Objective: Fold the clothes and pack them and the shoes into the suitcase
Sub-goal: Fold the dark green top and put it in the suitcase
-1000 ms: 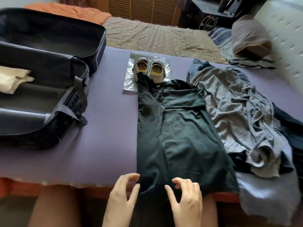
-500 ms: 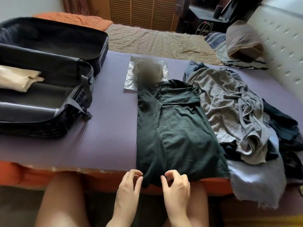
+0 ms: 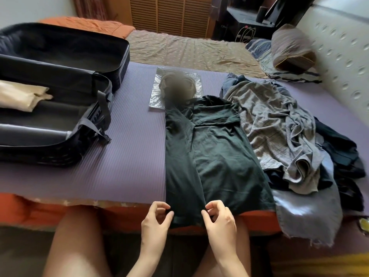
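Two hands are at the near edge of the bed. The left hand (image 3: 154,220) and the right hand (image 3: 219,220) each have curled fingers (image 3: 216,203) clamped on the hem of the dark green garment (image 3: 215,156), thumb against forefinger, the hands close together.

The garment lies lengthwise on the purple ribbed mat (image 3: 129,146). Its sides are folded inward, and its hem hangs just over the orange bed edge (image 3: 40,210).

At the garment's far end the shoes (image 3: 176,87) rest on a clear plastic sheet (image 3: 156,96). They are blurred and no detail can be read. The garment's collar end touches them.

The suitcase (image 3: 60,150) lies open on the left of the mat, well apart from the garment, with straps hanging over its near wall. A folded cream garment (image 3: 22,94) lies inside the near half.

A heap of unfolded clothes (image 3: 279,126), with grey checked fabric on top and dark pieces beneath, lies just beside the green garment on the right. A grey-blue cloth (image 3: 311,212) hangs from it over the bed edge.

Beyond the mat there is a creased beige sheet (image 3: 189,48). A pillow (image 3: 291,48) rests against a pale padded headboard (image 3: 339,47) on the right. A louvred wooden door (image 3: 169,15) stands in the far wall.

The person's bare knees show below the bed edge.
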